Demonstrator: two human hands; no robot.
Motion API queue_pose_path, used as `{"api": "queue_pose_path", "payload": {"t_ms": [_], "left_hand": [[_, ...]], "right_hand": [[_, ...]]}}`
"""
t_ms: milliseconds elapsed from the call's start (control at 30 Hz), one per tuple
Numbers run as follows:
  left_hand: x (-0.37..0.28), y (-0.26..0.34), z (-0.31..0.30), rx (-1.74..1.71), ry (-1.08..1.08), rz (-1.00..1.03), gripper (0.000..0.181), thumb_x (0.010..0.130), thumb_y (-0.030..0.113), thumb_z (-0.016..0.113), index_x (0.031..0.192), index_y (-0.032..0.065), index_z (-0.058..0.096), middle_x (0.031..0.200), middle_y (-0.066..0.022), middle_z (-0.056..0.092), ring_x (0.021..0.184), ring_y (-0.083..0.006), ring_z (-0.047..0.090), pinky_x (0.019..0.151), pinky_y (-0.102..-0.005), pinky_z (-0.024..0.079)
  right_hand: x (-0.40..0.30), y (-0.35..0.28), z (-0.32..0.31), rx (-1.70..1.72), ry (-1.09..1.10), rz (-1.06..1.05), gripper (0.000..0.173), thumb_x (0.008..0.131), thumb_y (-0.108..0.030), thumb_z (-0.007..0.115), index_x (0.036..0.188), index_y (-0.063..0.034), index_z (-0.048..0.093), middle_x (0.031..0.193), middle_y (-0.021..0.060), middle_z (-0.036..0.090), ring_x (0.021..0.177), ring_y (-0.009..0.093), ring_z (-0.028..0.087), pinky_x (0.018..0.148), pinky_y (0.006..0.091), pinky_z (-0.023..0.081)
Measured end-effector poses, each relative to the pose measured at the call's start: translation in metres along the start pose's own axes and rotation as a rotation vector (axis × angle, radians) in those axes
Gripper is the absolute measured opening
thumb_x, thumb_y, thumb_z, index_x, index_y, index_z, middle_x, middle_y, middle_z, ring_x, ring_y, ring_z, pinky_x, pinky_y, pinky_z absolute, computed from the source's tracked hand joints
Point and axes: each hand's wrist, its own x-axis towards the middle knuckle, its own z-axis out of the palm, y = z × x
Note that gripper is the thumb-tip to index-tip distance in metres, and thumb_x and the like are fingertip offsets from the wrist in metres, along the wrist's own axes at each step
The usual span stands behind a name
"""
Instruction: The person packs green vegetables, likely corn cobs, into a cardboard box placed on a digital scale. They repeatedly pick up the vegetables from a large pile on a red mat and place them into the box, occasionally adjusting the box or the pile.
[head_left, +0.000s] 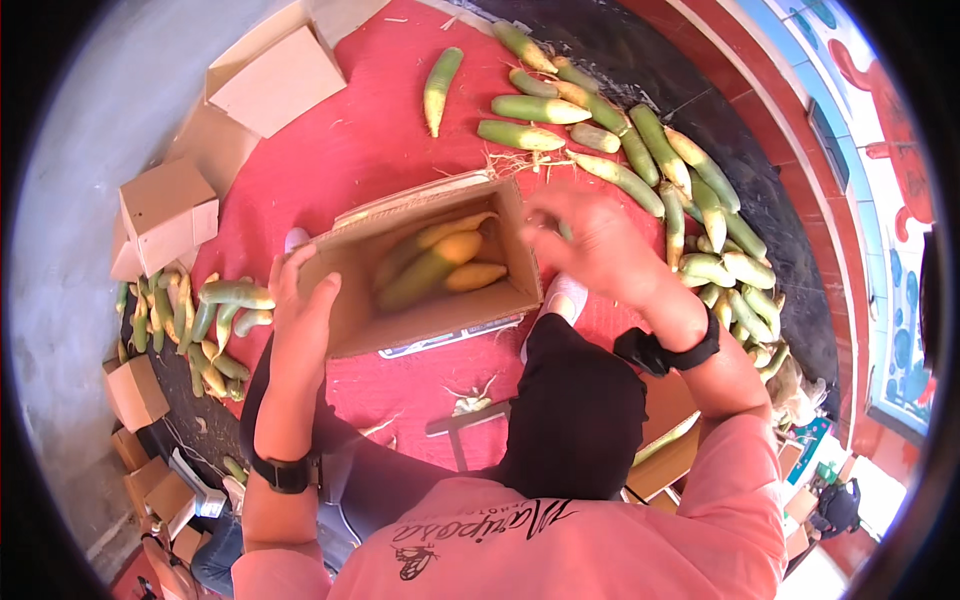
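An uncovered cardboard box (412, 330) stands before me between my feet. Inside it lie several green radishes (431, 266), their tips yellowish. My left hand (300, 315) is at the box's left end, thumb and fingers spread, with nothing held; whether it touches the cardboard is unclear. Just past the right end, my right hand (592, 240) is blurred, its fingers curved and apart. A small green patch shows between those fingers, but I cannot tell what it is.
Loose radishes (536, 109) cover the red mat (390, 112) and dark floor at right. Another radish pile (214, 315) lies at left. Cardboard boxes (277, 82) line the wall. A flat-barred object (469, 420) lies near my knee. Another person's leg (217, 551) shows at lower left.
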Motion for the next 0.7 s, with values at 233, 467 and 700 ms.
{"api": "queue_pose_path", "payload": {"t_ms": [233,467,700], "left_hand": [[0.005,0.003,0.004,-0.21,-0.058,-0.074,0.043,0.083,0.016,0.055,0.125,0.0075,0.047,0.144,-0.0216,0.023,0.138,-0.0287,0.016,0.11,-0.0363,0.013],[0.023,0.024,-0.003,-0.137,0.07,-0.153,0.042,0.087,0.016,0.05,0.127,0.0036,0.046,0.135,-0.0156,0.037,0.128,-0.0224,0.032,0.106,-0.0347,0.023],[0.05,0.048,0.004,-0.117,0.112,-0.223,0.039,0.091,0.018,0.046,0.125,-0.0008,0.046,0.12,-0.0119,0.052,0.11,-0.0186,0.049,0.1,-0.0314,0.032]], "right_hand": [[-0.074,0.192,-0.009,0.258,0.242,0.717,0.021,0.084,-0.019,0.059,0.092,-0.0002,0.062,0.074,0.0061,0.06,0.07,0.013,0.057,0.066,0.0275,0.046],[-0.131,0.382,-0.04,-0.365,0.374,1.035,0.038,0.077,-0.03,0.06,0.099,0.0012,0.063,0.09,0.0205,0.066,0.084,0.032,0.064,0.078,0.0377,0.048],[-0.101,0.455,-0.071,-0.611,0.264,0.987,0.063,0.078,-0.038,0.061,0.128,-0.0019,0.045,0.125,0.0229,0.05,0.117,0.035,0.047,0.098,0.0404,0.038]]}}
